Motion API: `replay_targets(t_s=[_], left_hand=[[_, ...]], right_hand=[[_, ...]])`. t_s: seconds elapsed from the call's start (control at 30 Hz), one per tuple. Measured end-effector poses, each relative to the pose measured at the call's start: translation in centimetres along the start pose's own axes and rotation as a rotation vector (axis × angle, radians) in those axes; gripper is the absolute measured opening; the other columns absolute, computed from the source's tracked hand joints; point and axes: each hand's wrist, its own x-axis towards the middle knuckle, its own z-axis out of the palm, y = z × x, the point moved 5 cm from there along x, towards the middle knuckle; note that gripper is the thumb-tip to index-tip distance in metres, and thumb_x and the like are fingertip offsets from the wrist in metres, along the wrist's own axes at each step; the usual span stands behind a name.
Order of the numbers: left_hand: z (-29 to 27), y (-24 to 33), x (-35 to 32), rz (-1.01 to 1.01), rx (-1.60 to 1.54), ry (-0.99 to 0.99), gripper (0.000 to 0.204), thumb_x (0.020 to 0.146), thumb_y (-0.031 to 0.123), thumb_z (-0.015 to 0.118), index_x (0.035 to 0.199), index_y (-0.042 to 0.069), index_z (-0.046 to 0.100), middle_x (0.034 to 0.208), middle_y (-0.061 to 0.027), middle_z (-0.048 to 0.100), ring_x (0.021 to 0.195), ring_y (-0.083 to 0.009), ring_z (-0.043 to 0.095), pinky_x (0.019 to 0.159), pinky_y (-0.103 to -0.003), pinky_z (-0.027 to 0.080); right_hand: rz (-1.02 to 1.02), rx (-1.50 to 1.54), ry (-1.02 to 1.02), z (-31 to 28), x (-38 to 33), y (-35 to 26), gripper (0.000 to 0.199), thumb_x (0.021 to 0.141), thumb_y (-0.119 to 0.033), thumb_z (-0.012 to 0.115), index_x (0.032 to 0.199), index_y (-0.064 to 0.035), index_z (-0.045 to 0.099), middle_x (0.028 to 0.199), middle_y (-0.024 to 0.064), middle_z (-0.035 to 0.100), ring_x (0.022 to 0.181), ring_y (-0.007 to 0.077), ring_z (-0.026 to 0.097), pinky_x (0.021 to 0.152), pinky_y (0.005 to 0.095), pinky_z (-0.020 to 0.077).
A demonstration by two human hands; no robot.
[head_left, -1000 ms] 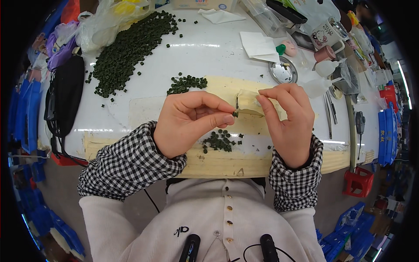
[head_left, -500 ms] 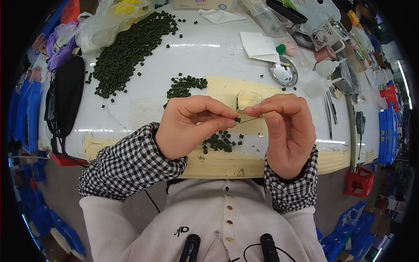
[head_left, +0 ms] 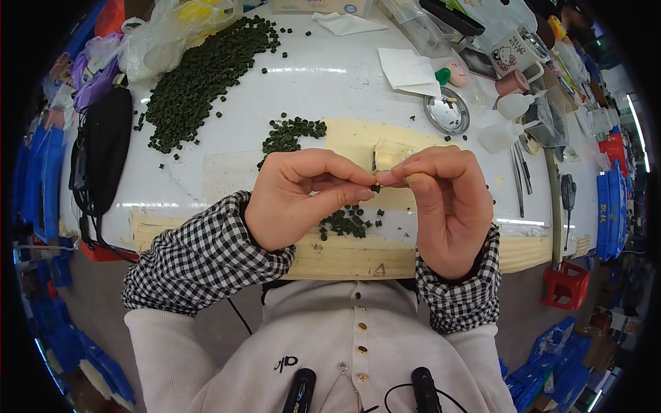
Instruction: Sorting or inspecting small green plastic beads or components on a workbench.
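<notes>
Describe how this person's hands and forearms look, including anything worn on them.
The left hand and right hand are bare, with no gloves or rings visible. Loose black-and-white checked sleeve covers wrap both forearms, gathered at the wrists. Above them show plain off-white sleeves, matching the buttoned top.

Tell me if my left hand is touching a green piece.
Touching. The head view shows your left hand pinching one small green piece between thumb and forefinger tips.
</notes>
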Motion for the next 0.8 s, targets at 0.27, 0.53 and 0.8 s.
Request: replay_targets(t_s=[0.27,0.53,0.8], left_hand=[[0.0,0.0,0.1,-0.004,0.011,0.010,0.016,0.087,-0.010,0.060,0.102,-0.007,0.064,0.098,-0.0145,0.067,0.093,-0.0183,0.067,0.085,-0.028,0.056],[-0.1,0.2,0.0,0.012,-0.003,0.026,0.015,0.087,-0.009,0.061,0.102,-0.007,0.064,0.097,-0.0139,0.067,0.091,-0.0180,0.068,0.083,-0.028,0.056],[-0.3,0.1,0.0,-0.011,-0.042,0.079,0.014,0.087,-0.006,0.063,0.102,-0.007,0.063,0.094,-0.0138,0.068,0.090,-0.0177,0.068,0.081,-0.027,0.056]], right_hand=[[0.013,-0.118,0.201,-1.4,0.0,-0.3,0.007,0.093,-0.002,0.059,0.095,0.0038,0.057,0.090,0.0105,0.061,0.079,0.0151,0.062,0.073,0.0267,0.0513],[-0.094,-0.693,0.133,-2.3,0.8,0.4,0.010,0.081,0.000,0.068,0.088,0.0010,0.060,0.083,0.0119,0.060,0.075,0.0288,0.058,0.066,0.0337,0.0468],[-0.092,-0.670,0.184,-2.3,0.0,-0.3,0.016,0.080,0.000,0.070,0.096,0.0001,0.066,0.087,0.0120,0.061,0.077,0.0264,0.060,0.068,0.0330,0.0478]])
